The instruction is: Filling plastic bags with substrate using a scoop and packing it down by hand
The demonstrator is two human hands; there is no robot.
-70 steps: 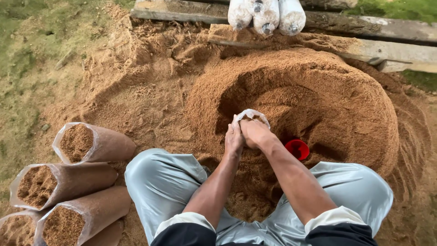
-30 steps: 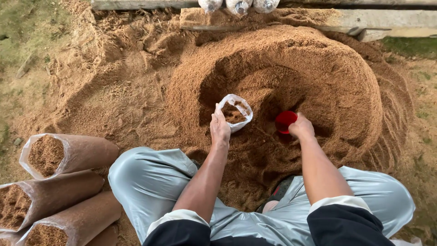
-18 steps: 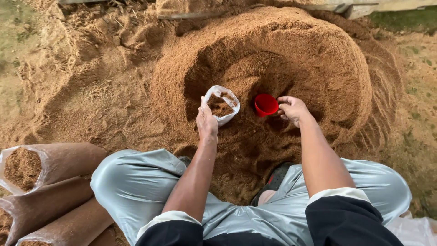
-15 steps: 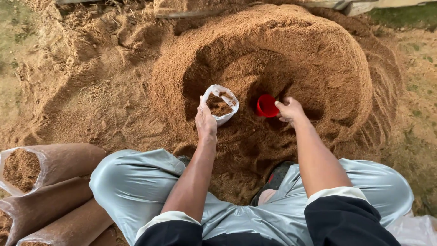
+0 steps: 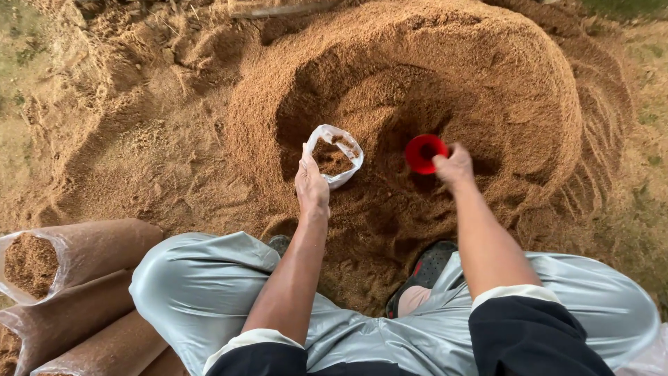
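Note:
I sit in front of a big heap of brown sawdust with a hollow dug into its near side. My left hand grips the rim of a small clear plastic bag, which stands open and partly filled with sawdust. My right hand holds a round red cup against the sawdust in the hollow, a little to the right of the bag. The cup's opening faces the camera.
Three filled clear bags of sawdust lie stacked on their sides at the lower left. My knees in grey trousers and a dark sandal fill the foreground. Loose sawdust and patchy grass surround the heap.
My hands have come apart from the bag's mouth. The left hand kept the bag, the right hand picked up the red cup and moved it right and up into the hollow.

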